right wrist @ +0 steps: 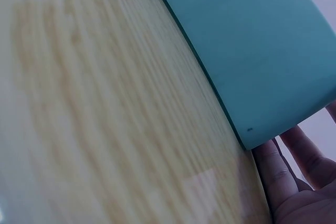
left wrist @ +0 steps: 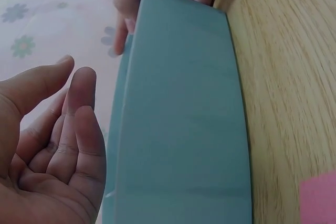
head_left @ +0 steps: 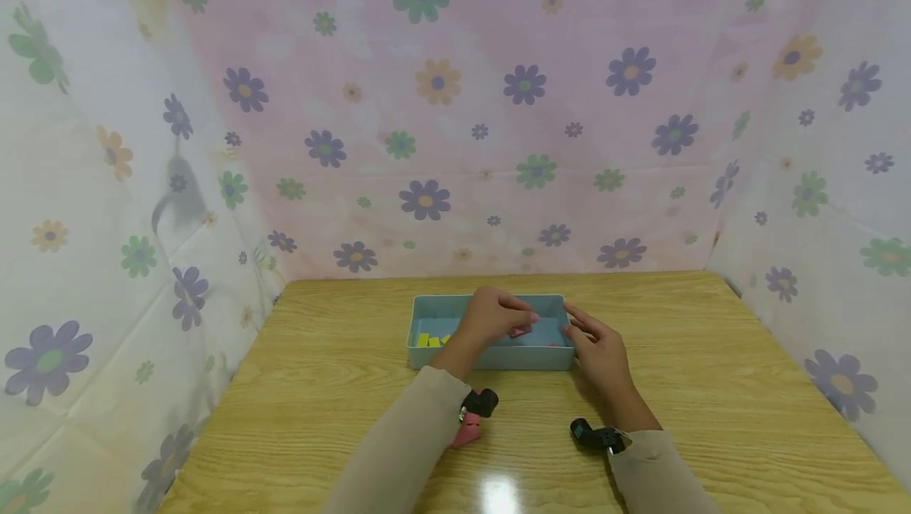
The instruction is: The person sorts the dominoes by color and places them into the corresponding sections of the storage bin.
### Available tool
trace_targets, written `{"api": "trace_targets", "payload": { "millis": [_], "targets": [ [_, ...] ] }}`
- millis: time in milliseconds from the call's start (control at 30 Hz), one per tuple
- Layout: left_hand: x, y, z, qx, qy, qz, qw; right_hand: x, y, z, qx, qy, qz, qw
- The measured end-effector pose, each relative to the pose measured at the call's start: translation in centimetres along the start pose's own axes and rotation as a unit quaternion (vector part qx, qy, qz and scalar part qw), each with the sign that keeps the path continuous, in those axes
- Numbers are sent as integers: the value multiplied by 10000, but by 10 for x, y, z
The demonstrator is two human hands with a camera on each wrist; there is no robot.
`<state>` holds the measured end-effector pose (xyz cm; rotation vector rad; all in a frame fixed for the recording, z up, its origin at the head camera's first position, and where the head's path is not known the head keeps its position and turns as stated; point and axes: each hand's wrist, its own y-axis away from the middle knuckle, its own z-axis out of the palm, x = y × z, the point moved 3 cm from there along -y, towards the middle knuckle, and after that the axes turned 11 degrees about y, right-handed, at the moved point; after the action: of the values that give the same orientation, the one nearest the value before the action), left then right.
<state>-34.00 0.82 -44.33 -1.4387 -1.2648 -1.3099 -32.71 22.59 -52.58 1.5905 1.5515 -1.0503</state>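
Observation:
A long blue-green box [head_left: 463, 357] without a lid stands on the table. My left hand [head_left: 491, 315] reaches over its front wall, fingertips just above a small pink piece [head_left: 520, 331] inside. In the left wrist view, the thumb and fingers of that left hand [left wrist: 58, 150] are loosely bent, with a gap and nothing visible between them. My right hand [head_left: 601, 352] holds the box's right end, the thumb at the rim and the fingers along the end wall. Several yellow pieces [head_left: 435, 342] lie in the box's left part. Another pink bit [head_left: 553, 345] shows near its right front corner.
Pink pieces [head_left: 466, 431] lie on the wooden table [head_left: 320, 387] in front of the box, partly hidden by the left wrist and its black camera [head_left: 481, 402]. Flower-patterned cloth [head_left: 441, 142] encloses the table at the back and both sides.

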Motion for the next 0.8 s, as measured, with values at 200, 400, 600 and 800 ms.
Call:
{"api": "trace_targets", "payload": {
  "millis": [200, 400, 600, 800],
  "targets": [
    [-1, 6, -12, -28, 145, 73, 9999, 0, 0, 0, 44, 67, 75, 9999],
    [-3, 14, -24, -85, 51, 121, 9999, 2, -2, 0, 76, 130, -45, 9999],
    [-7, 24, -37, -202, 239, 214, 9993, 2, -2, -1, 94, 150, 6, 9998],
    [-14, 36, -51, -202, 474, 180, 9985, 1, -1, 0, 78, 26, 23, 10000]
  ]
}}
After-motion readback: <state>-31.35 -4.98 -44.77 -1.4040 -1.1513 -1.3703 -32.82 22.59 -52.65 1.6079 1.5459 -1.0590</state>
